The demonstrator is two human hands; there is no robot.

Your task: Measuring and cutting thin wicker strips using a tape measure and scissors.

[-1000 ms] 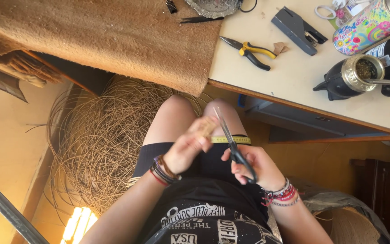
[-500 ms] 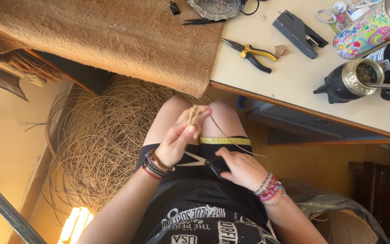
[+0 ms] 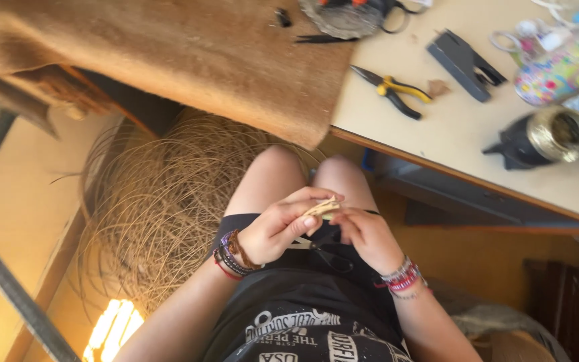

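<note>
I sit with both hands together over my lap. My left hand [image 3: 277, 230] pinches a small pale strip of fibre [image 3: 323, 207] between thumb and fingers. My right hand [image 3: 367, 236] meets it from the right, and its fingertips close on the same strip. Black scissors [image 3: 327, 253] lie on my dark shorts just below the hands, touched by neither. Both wrists carry several bracelets.
A big loose coil of cane [image 3: 162, 201] lies on the floor left of my knees. The table [image 3: 450, 144] ahead holds yellow-handled pliers [image 3: 391, 90], a black stapler [image 3: 467, 62], a colourful cup [image 3: 561, 70] and a dark pot [image 3: 543, 137]. A brown woven mat [image 3: 169, 60] hangs over its left part.
A second ago my right hand held the scissors open near the strip. It has since laid them on my lap, and both hands have come together on the strip.
</note>
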